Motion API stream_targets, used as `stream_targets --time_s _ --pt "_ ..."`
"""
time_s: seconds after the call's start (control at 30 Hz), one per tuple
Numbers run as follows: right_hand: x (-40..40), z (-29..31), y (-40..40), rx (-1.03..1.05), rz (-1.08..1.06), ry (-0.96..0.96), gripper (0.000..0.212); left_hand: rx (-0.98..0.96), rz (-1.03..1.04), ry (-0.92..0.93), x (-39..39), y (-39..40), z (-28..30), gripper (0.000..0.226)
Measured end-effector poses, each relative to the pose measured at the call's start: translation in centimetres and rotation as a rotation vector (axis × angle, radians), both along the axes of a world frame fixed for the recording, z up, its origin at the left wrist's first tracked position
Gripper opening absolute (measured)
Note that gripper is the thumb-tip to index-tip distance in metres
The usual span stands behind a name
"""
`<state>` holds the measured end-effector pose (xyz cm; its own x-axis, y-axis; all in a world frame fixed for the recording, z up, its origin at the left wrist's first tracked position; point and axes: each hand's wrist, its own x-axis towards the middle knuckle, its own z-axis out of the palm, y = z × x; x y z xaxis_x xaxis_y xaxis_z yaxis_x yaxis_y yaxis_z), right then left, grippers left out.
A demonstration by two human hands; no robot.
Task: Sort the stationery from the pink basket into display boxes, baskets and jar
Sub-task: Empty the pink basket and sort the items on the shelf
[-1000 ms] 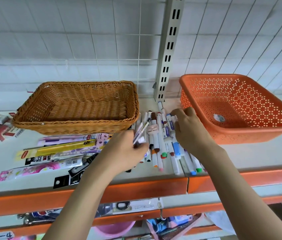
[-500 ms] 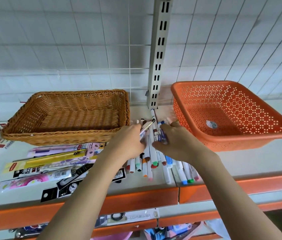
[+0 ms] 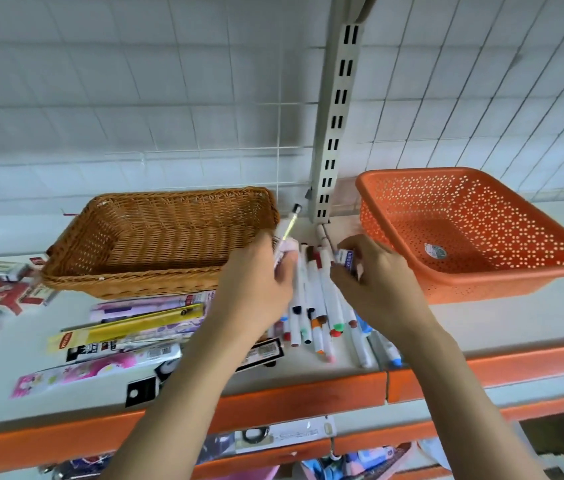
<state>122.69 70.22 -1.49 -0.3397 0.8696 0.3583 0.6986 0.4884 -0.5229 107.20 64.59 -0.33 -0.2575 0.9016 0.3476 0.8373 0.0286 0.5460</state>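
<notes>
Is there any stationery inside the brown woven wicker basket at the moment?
No, the brown woven wicker basket shows only its bare woven floor.

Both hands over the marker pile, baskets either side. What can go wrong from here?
1. Several markers lie near the shelf's front edge; a nudge from either hand may roll them off.
2. The left hand grips a pen bundle sticking out above its fingers; one could slip out.
3. The right hand holds a small labelled item loosely; it may drop.

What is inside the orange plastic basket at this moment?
The orange basket shows only a round sticker on its perforated floor; no stationery is visible in it. Its near wall hides the front strip of the floor, so anything lying flat there cannot be seen.
</notes>
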Motion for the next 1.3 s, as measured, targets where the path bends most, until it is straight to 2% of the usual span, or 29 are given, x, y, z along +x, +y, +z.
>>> stream_targets --time_s 0.1,0.23,0.43,0.6,0.83,0.97,1.13,1.2,1.3 --pt "-3.4 0.2 -2.5 0.102 0.035 0.021 0.028 0.082 0.024 -0.098 -4.0 -3.9 1.3 0.021" --pt "-10.9 -0.1 -7.2 0.057 0.143 0.155 0.029 0.113 0.088 -0.228 -11.7 -10.1 0.7 0.019" --pt "-26.6 -1.8 -15.6 -0.039 0.313 0.18 0.025 0.003 0.117 -0.307 -27.0 -19.3 -1.2 0.036" --pt "-35.9 -2.8 -21.2 -0.112 0.413 0.115 0.026 -0.079 0.216 -0.469 -35.4 -25.1 -1.4 0.036" --pt "-39.8 -2.2 -22.6 -0.195 0.387 0.084 0.028 -0.106 0.285 -0.529 -40.3 -26.5 -2.4 0.022" --pt "-40.7 -2.3 -22.3 -0.237 0.37 0.109 0.035 -0.129 0.314 -0.75 -41.3 -26.5 -2.5 0.022" --pt "-42.6 -2.1 -22.6 -0.215 0.361 0.137 0.021 -0.081 0.284 -1.147 -42.9 -27.2 -2.1 0.029" --pt "-44.1 -1.9 -23.2 -0.171 0.39 0.124 0.021 -0.049 0.256 -1.187 -43.9 -27.7 -1.8 0.02" --pt "-47.2 -2.0 -24.1 -0.113 0.417 0.098 0.031 -0.048 0.253 -1.171 -46.1 -28.6 -1.5 0.021"
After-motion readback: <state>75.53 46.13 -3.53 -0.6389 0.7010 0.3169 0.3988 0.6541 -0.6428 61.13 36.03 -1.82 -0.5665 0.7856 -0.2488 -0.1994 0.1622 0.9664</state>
